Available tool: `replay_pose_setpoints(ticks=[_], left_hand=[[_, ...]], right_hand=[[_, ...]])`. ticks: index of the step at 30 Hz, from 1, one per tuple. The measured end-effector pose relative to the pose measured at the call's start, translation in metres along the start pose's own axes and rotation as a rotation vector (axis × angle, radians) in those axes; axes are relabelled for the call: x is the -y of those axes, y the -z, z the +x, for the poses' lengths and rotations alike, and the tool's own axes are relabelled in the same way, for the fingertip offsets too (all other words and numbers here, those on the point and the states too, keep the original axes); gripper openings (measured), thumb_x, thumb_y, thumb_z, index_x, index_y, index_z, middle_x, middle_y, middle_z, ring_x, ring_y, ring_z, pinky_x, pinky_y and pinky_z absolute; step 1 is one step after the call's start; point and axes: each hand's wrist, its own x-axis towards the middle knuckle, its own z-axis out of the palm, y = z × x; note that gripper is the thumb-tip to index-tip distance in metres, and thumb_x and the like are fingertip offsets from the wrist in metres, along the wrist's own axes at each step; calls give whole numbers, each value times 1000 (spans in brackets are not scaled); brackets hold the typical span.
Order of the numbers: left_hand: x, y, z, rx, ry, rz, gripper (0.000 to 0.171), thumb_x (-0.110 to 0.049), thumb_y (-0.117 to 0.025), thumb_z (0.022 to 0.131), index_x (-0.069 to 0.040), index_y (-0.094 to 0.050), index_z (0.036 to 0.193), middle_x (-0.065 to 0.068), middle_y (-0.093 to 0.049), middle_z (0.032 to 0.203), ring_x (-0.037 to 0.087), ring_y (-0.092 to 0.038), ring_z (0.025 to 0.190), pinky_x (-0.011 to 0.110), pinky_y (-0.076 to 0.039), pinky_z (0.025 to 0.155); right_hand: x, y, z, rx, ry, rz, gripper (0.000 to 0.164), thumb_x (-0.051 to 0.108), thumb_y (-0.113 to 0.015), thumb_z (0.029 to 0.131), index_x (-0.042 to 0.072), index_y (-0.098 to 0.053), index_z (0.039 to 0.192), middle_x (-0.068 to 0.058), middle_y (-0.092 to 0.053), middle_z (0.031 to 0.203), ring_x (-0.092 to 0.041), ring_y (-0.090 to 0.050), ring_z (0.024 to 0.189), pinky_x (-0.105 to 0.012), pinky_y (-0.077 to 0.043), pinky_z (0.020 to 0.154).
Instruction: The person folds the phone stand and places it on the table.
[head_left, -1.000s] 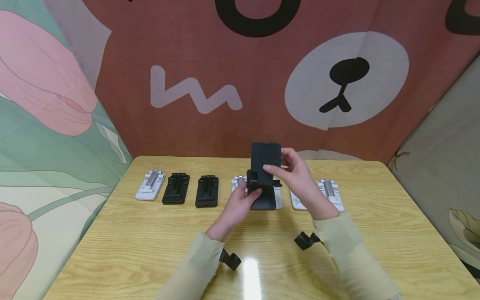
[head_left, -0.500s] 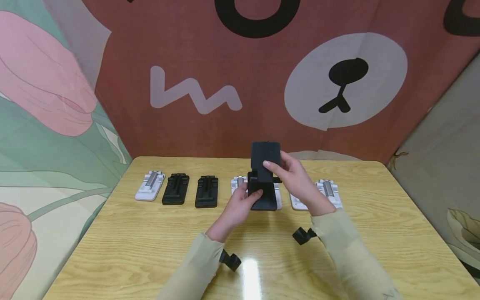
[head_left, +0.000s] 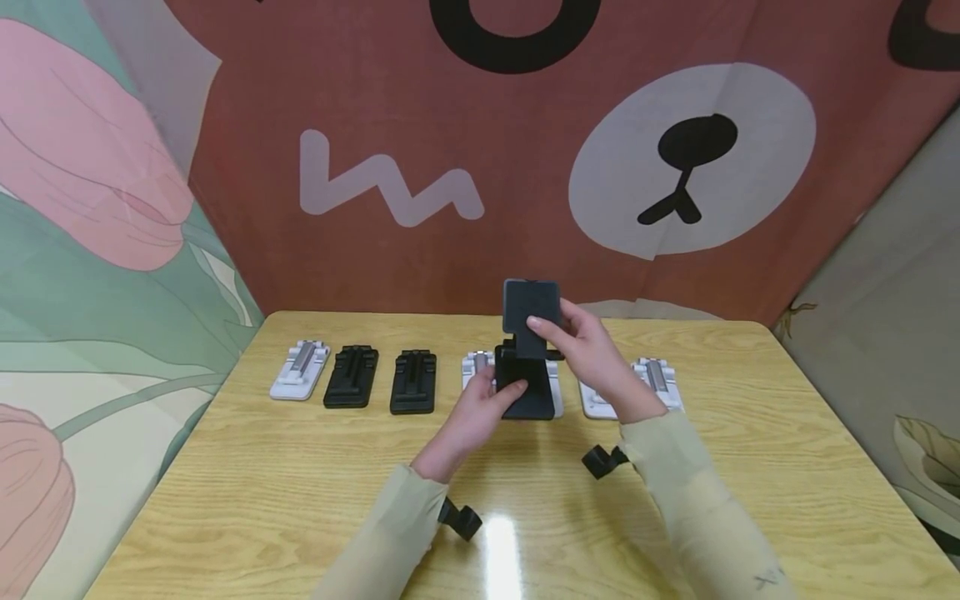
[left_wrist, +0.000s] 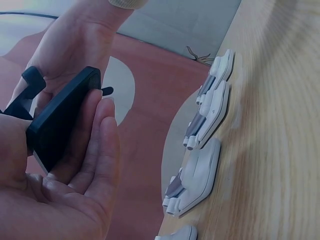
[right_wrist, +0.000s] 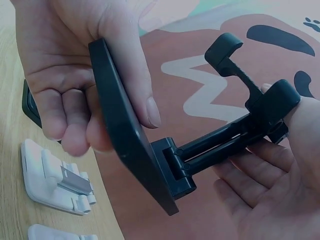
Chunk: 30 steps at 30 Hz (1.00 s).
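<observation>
A black folding phone stand (head_left: 528,392) is held above the table in the head view, partly unfolded. My left hand (head_left: 483,406) grips its base plate, thumb across the front. My right hand (head_left: 596,354) pinches the upper plate (head_left: 531,298), with the thumb on its face. In the right wrist view a slotted hinged arm (right_wrist: 215,152) joins the base plate (right_wrist: 125,125) to the cradle with its hooked lips (right_wrist: 282,102). The left wrist view shows the left fingers (left_wrist: 102,150) behind the plate.
On the wooden table (head_left: 300,500), a white phone stand (head_left: 300,372) and two black ones (head_left: 351,377) lie folded at the left. Further white stands (head_left: 660,379) lie behind and right of my hands, partly hidden. A printed cloth (head_left: 375,267) hangs behind the table.
The upper plate has tilted and risen slightly, exposing more of the base plate and a narrower section below it. My right hand has shifted slightly left; my left hand has stayed in place.
</observation>
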Motion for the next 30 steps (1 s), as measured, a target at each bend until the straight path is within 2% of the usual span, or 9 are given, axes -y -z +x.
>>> replay_pose_setpoints(ticks=[9,17,21,23,26,28,30], left_hand=[[2,0,0,45,5,-24,44,-19,-54,107,7,-46,142,17,-65,126,23,-67,108,35,-54,90],[-2,-1,-1,52,18,-42,47,-25,-55,107,2,-47,144,12,-69,121,19,-66,108,35,-51,95],[-3,-3,-2,39,29,-16,51,-27,-55,107,2,-46,147,14,-67,127,22,-61,120,40,-44,105],[-3,-4,-3,23,37,4,59,-30,-56,106,5,-39,151,18,-58,140,25,-51,132,45,-37,111],[-5,-5,-3,23,35,14,63,-31,-56,106,7,-36,152,19,-53,145,26,-45,138,46,-34,114],[-5,-6,-3,27,25,15,60,-31,-56,107,6,-39,151,17,-56,142,25,-49,134,45,-37,112],[-5,-5,-2,46,11,-6,50,-27,-55,107,3,-46,146,14,-66,129,22,-60,122,42,-44,106]], right_hand=[[-2,-2,-1,-34,16,-42,58,41,-69,99,11,-53,146,-11,-67,124,-26,-63,112,-54,-46,101],[2,-4,-4,-80,109,-71,52,36,-72,97,10,-59,140,-8,-69,119,-24,-67,104,-45,-55,92],[2,-4,-4,-95,99,-77,52,37,-74,95,11,-60,138,-7,-69,119,-23,-68,104,-43,-55,92],[2,-4,-3,-108,104,-78,51,36,-75,95,11,-61,136,-7,-69,117,-23,-67,103,-43,-55,92],[2,-5,-2,-141,110,-61,45,34,-76,94,11,-64,131,-7,-70,114,-22,-67,103,-42,-55,91],[2,-5,-1,-157,115,-51,42,32,-76,94,11,-66,129,-7,-71,112,-21,-67,103,-41,-55,90],[1,-6,0,-170,114,-52,41,32,-77,94,11,-67,127,-6,-71,111,-20,-67,102,-40,-56,89]])
